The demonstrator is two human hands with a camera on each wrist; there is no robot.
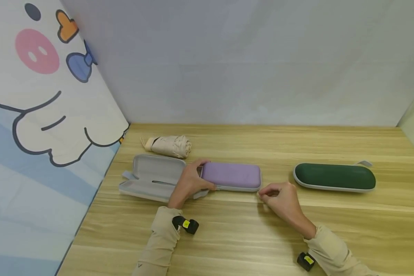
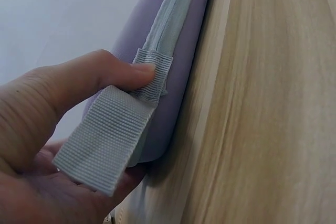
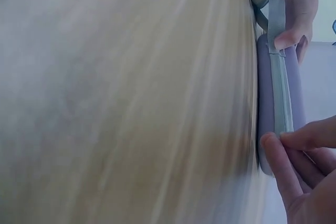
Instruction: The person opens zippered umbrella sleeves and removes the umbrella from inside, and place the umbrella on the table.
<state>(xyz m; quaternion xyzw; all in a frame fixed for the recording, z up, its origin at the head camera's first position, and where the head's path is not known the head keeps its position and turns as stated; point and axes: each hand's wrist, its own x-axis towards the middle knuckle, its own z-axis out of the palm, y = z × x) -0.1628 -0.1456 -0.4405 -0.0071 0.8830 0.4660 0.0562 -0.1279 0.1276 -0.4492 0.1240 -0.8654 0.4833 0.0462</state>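
A purple zip case [image 1: 231, 174] with a grey zipper band lies on the table. My left hand [image 1: 191, 179] grips its left end, thumb pressing the grey fabric strap [image 2: 107, 137] at the zipper's end and fingers behind the case. At the front right corner, my right hand [image 1: 283, 201] pinches with thumb and index finger at the zipper [image 3: 282, 100]; the zipper pull itself is hidden by the fingertips. Left of the left hand stands an open case [image 1: 158, 168] with a grey lining and a thin dark item inside, partly covered by that hand.
Behind the open case lies a rolled beige bundle [image 1: 170, 146] with a cord. A closed dark green case [image 1: 334, 176] rests to the right of the right hand. A grey wall sheet [image 1: 245, 69] rises at the table's back edge, and a cartoon-printed sheet [image 1: 31, 172] borders the left.
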